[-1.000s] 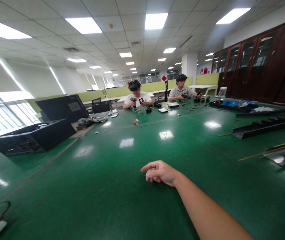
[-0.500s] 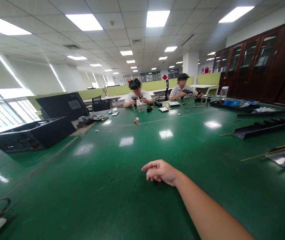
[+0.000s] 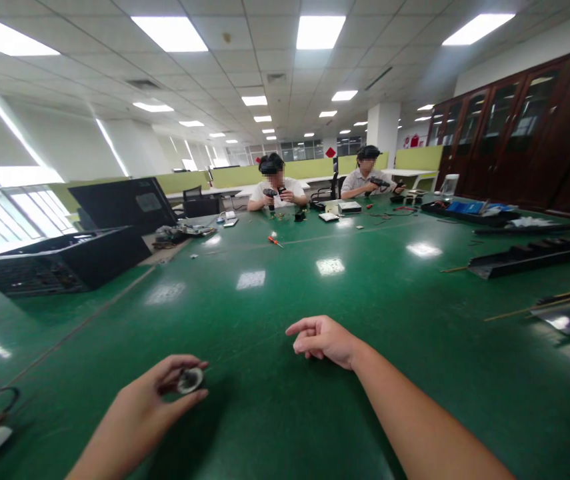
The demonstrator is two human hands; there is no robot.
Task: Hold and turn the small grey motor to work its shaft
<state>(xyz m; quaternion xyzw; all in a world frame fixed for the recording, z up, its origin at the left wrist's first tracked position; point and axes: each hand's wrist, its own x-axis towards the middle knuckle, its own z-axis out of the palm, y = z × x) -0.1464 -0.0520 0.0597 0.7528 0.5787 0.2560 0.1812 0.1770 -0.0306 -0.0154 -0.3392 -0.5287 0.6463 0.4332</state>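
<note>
Between the thumb and fingers of my left hand (image 3: 147,403) is a small round metal part (image 3: 191,380) with a pale ring-shaped rim and a dark middle. Its exact kind is hard to make out. The hand holds it a little above the green tabletop (image 3: 245,433), at the lower left. To the right, my right hand (image 3: 325,343) is low over the table, its index finger stretched out to the left and the other fingers loosely bent. Nothing shows in it. A gap of bare tabletop separates the two hands.
An orange screwdriver (image 3: 275,241) lies farther back. At left stands an opened black computer case (image 3: 65,263). On the right are a dark metal channel (image 3: 529,257) and thin rods (image 3: 525,310). Two people (image 3: 277,190) across the table hold power drills. A cable (image 3: 2,400) lies lower left.
My left hand has come into view from the lower left, holding the small round metal part. My right hand stays almost where it was. The view has shifted slightly.
</note>
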